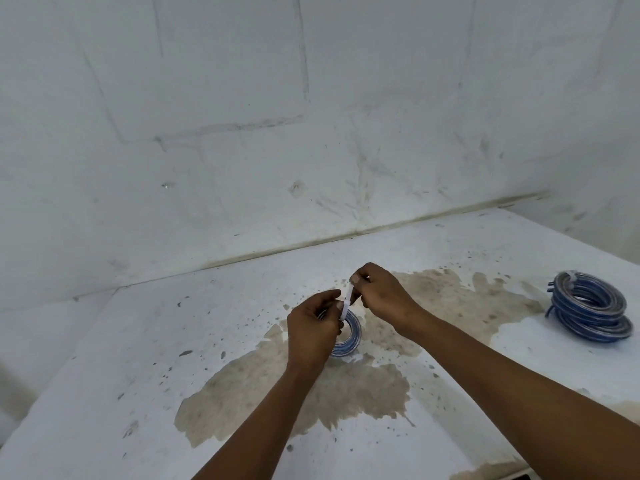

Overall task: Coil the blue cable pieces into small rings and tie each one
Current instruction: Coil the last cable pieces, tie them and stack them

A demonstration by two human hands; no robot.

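A small blue cable coil [350, 336] stands tilted near the middle of the white table, partly hidden behind my left hand [313, 332], which grips its near side. A thin white tie [346, 303] rises from the top of the coil. My right hand [379, 294] pinches the tie's upper end between thumb and fingers, just above and right of the left hand. Both hands are closed and nearly touching.
Two tied blue cable coils [588, 306] lie stacked at the table's right side. The white table [173, 341] has large brown stains around the middle and dark specks. A scuffed white wall [242, 150] rises right behind the table's far edge.
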